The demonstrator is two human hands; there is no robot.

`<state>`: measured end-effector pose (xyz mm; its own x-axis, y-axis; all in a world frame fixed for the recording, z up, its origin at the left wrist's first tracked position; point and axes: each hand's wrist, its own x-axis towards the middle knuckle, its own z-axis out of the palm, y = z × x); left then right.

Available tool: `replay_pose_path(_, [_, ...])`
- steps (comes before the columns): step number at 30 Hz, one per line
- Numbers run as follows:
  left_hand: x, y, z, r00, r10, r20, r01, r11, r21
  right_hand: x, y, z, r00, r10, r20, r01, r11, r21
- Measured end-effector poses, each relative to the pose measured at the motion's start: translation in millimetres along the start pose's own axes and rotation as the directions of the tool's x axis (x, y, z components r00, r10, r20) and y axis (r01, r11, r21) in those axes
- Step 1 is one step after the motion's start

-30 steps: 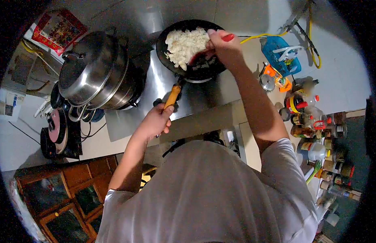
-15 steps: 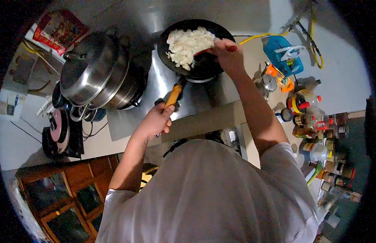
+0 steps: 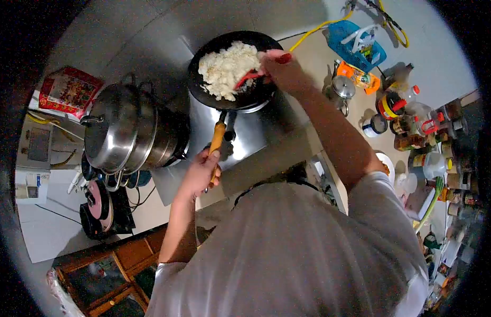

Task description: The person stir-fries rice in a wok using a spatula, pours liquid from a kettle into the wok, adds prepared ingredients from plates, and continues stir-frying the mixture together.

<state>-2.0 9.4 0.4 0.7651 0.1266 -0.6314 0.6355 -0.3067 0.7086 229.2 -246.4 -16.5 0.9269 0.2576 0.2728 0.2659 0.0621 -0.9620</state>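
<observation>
A dark wok (image 3: 198, 87) sits on the stove and holds a heap of white chopped food (image 3: 229, 66). My left hand (image 3: 201, 171) is wrapped round the wok's wooden handle (image 3: 217, 138). Over the wok's right side, my right hand (image 3: 278, 70) grips a red spatula (image 3: 245, 79). The spatula's blade touches the lower right edge of the food, and part of its shaft is hidden by my fingers.
Left of the stove stands a large steel steamer pot (image 3: 116, 127), with a red bag (image 3: 71, 92) behind it. A blue basket (image 3: 343, 34), a small steel pot (image 3: 343, 87) and several jars and bottles line the right side.
My head view has turned, so the whole scene appears rotated and shifted. More of the spatula's red blade shows at the food's edge. Both hands keep their grips.
</observation>
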Motion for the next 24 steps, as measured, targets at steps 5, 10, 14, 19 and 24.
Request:
replay_pose_path(5, [-1, 1, -5, 0.999, 0.011, 0.038, -0.011, 1.000, -0.007, 1, -26, -25, 0.987, 0.140, 0.080, -0.143, 0.989, 0.025])
replay_pose_path(10, [1, -2, -1, 0.999, 0.003, 0.038, -0.001, 0.999, -0.053, 9, 10, -8, 0.988, -0.028, 0.155, 0.009, 0.992, 0.122])
replay_pose_path(14, [-3, 6, -2, 1.000, -0.006, 0.010, 0.007, 0.999, -0.035, 6, -14, -35, 0.987, 0.083, 0.135, -0.100, 0.987, 0.124])
replay_pose_path(19, [4, -6, -3, 0.998, 0.011, 0.055, -0.008, 0.999, -0.046, 7, -2, -13, 1.000, 0.003, 0.026, 0.000, 0.995, -0.103])
replay_pose_path(24, [2, 1, -6, 0.999, -0.017, 0.033, 0.019, 0.999, -0.047, -11, -27, -31, 0.999, -0.044, 0.029, 0.047, 0.994, -0.102])
